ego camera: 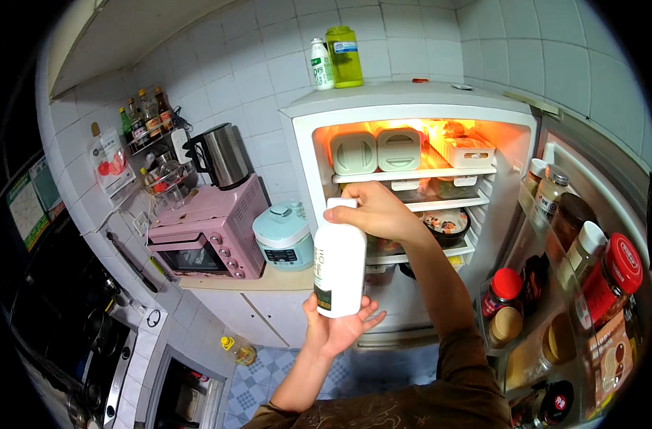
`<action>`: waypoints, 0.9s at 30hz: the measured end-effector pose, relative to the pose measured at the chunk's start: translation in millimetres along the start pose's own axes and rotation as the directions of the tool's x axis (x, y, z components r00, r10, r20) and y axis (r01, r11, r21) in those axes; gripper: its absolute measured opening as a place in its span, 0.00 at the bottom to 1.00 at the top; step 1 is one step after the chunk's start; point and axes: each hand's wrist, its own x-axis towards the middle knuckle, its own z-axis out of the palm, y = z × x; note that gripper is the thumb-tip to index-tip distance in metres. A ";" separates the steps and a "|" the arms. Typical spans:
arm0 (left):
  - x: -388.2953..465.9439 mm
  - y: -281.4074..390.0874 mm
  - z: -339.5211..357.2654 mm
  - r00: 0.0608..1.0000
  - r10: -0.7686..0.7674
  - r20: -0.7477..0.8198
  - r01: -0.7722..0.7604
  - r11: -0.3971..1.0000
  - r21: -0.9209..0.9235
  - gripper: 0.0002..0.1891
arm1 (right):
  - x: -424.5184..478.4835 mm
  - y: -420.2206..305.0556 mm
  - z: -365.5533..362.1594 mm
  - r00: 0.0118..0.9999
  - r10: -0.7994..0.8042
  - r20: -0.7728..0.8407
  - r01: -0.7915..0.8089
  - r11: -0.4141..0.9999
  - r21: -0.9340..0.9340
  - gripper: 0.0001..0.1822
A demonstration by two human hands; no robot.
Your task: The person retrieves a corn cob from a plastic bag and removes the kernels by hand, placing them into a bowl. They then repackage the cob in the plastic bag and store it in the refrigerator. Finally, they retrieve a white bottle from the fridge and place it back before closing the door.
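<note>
A white plastic bottle [340, 268] with printed writing and a dark label patch is held up in front of the open refrigerator [309, 177]. My right hand [377, 212] grips its white cap [342, 202] between thumb and fingers. Under the base, my left hand [334, 330] cups the bottle, thumb on one side and fingers on the other. Behind my hands, the lit upper shelf carries two pale green lidded containers [353, 154] and a white basket [468, 154]. Lower down, a bowl with a floral pattern [446, 221] is partly hidden by my right forearm.
The refrigerator door [559, 236] stands open at right, its racks full of jars, including a red-lidded jar [621, 263]. Left of the refrigerator are a light blue rice cooker [283, 236], a pink toaster oven [213, 230] and a kettle [226, 155]. An oil bottle [240, 351] is on the floor.
</note>
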 end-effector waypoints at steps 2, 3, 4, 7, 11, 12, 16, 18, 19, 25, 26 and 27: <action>-2.5 0.1 12.8 0.994 -0.101 -0.045 0.094 0.986 -0.137 0.40 | 6.2 0.0 1.4 0.998 0.028 -0.056 -0.038 0.984 -0.175 0.28; -2.4 1.3 13.3 0.991 -0.132 -0.027 0.124 0.973 -0.195 0.40 | 8.1 -2.4 2.9 0.997 0.031 -0.075 -0.047 0.974 -0.220 0.31; -2.7 2.1 13.4 0.987 -0.162 -0.007 0.155 0.955 -0.252 0.39 | 9.0 -4.3 3.9 0.995 0.033 -0.095 -0.057 0.963 -0.264 0.33; -2.7 2.3 17.2 0.979 -0.204 0.013 0.195 0.912 -0.362 0.39 | 7.2 -10.3 3.9 0.990 0.090 -0.113 -0.122 0.938 -0.325 0.34; -5.3 3.3 20.0 0.978 -0.211 -0.003 0.194 0.906 -0.377 0.38 | 4.1 -14.7 5.9 0.988 0.077 -0.134 -0.119 0.932 -0.342 0.32; -5.1 3.1 20.0 0.977 -0.215 -0.006 0.197 0.907 -0.372 0.38 | 2.7 -14.7 6.0 0.988 0.064 -0.142 -0.110 0.933 -0.344 0.31; -3.8 0.9 18.5 0.974 -0.222 0.045 0.223 0.903 -0.366 0.38 | -1.0 -16.3 6.9 0.984 0.076 -0.159 -0.126 0.933 -0.337 0.34; -4.3 -0.4 15.2 0.963 -0.225 0.145 0.265 0.876 -0.403 0.38 | -1.4 -16.9 9.3 0.993 0.035 -0.114 -0.064 0.965 -0.256 0.31; -4.4 -1.1 11.1 0.950 -0.225 0.216 0.300 0.849 -0.435 0.37 | -1.4 -16.8 11.7 0.996 0.012 -0.090 -0.031 0.977 -0.211 0.29; -0.5 -2.7 15.0 0.836 -0.186 0.516 0.478 0.709 -0.519 0.28 | -31.4 10.3 65.4 0.993 -0.119 -0.006 0.075 0.580 0.811 0.30; -1.0 -2.1 16.1 0.823 -0.177 0.540 0.491 0.699 -0.520 0.27 | -35.4 8.8 72.3 0.992 -0.127 -0.005 0.078 0.575 0.814 0.32; -2.9 -2.0 18.5 0.835 -0.170 0.524 0.465 0.727 -0.505 0.23 | -40.8 4.0 76.9 0.991 -0.132 -0.011 0.085 0.565 0.821 0.33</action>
